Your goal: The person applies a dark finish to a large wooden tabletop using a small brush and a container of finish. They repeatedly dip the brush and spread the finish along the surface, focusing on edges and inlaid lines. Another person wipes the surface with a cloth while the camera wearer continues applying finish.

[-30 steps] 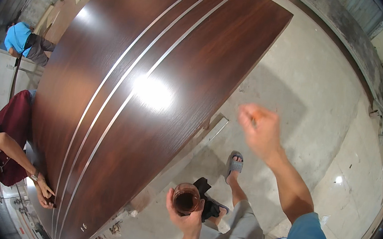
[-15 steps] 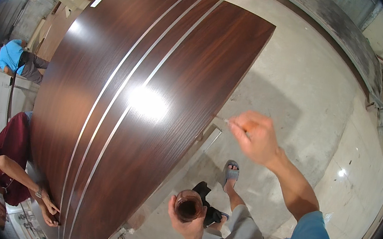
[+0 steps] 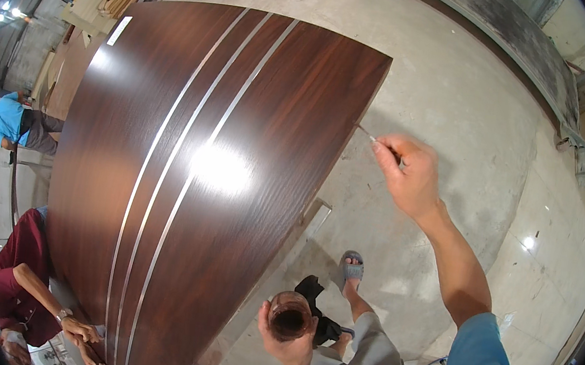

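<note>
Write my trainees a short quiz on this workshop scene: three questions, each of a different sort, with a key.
1. Which of the camera wearer's hands holds the jar with dark contents?
2. True or false: the wearer's right hand is inside the jar.
3. Fill in: the co-worker at the lower left of the picture wears a ___ shirt.

Key:
1. The left hand.
2. False: the right hand is apart from it, pinching a thin tool near the edge of the dark panel.
3. Maroon.
</note>
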`<state>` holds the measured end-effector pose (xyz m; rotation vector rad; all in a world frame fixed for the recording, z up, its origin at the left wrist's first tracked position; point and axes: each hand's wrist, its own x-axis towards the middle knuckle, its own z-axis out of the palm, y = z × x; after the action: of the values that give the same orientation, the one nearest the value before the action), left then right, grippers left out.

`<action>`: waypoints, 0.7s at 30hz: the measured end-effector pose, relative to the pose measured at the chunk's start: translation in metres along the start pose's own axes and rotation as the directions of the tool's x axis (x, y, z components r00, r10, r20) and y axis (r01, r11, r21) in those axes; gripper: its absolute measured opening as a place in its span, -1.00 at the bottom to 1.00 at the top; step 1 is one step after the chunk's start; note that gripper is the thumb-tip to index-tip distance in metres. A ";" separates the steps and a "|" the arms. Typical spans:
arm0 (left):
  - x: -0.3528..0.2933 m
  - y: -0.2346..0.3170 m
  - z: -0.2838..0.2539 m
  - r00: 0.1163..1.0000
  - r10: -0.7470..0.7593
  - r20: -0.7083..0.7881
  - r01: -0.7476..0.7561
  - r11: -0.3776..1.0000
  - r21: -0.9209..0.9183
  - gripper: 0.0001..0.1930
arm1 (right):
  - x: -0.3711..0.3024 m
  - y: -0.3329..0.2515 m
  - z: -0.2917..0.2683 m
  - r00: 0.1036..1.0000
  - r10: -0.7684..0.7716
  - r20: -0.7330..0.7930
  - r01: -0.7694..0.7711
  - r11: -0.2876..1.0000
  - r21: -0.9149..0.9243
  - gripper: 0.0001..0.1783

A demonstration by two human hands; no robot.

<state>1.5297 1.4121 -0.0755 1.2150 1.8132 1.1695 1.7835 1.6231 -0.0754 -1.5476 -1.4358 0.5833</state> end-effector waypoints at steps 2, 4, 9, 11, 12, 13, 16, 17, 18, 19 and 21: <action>0.004 0.002 0.004 0.999 0.036 0.003 -0.036 0.999 0.006 0.06 | 0.002 0.003 -0.002 0.999 -0.032 0.008 0.032 0.999 0.002 -0.90; 0.005 0.002 0.010 0.998 0.061 -0.011 -0.062 0.997 -0.041 0.10 | -0.001 0.002 -0.001 0.947 -0.322 0.018 0.322 0.947 -0.005 -0.89; 0.008 0.004 0.021 1.000 0.017 0.012 -0.017 1.000 0.007 0.06 | 0.009 0.006 0.000 0.986 -0.148 0.074 0.147 0.989 0.017 -0.86; 0.011 0.006 0.025 0.999 0.027 0.018 -0.027 1.000 -0.003 0.06 | 0.025 0.013 -0.006 0.999 0.039 0.023 -0.040 0.999 0.028 -0.85; 0.013 0.007 0.028 1.000 0.014 0.023 -0.014 1.000 -0.024 0.06 | 0.031 0.016 -0.010 0.990 0.140 0.020 -0.140 0.989 0.053 -0.85; 0.015 0.008 0.030 1.000 0.004 0.030 -0.002 0.999 -0.046 0.06 | 0.034 0.017 -0.013 0.985 0.168 -0.027 -0.165 0.981 0.100 -0.86; 0.023 0.009 0.043 0.999 0.030 0.018 -0.030 0.999 -0.045 0.06 | 0.035 0.017 -0.019 1.000 -0.011 0.001 0.011 0.999 0.053 -0.86; 0.026 0.008 0.049 0.999 -0.005 0.033 0.006 1.000 -0.030 0.06 | 0.036 0.017 -0.021 0.993 -0.118 0.015 0.117 0.993 0.032 -0.86; 0.030 0.007 0.055 1.000 -0.014 0.025 0.015 0.999 -0.052 0.07 | 0.036 0.016 -0.022 0.978 -0.203 0.049 0.201 0.979 0.034 -0.86; 0.033 0.006 0.060 1.000 -0.012 0.014 0.014 0.996 -0.083 0.07 | 0.040 0.017 -0.024 0.948 -0.308 0.081 0.303 0.951 0.069 -0.86; 0.043 0.002 0.072 0.994 0.075 0.083 -0.066 0.993 -0.098 0.07 | 0.056 0.021 -0.029 0.980 -0.189 0.066 0.189 0.982 0.004 -0.86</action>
<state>1.5778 1.4759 -0.1031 1.2638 1.6441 1.2096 1.8299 1.6692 -0.0663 -1.3854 -1.6136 0.5225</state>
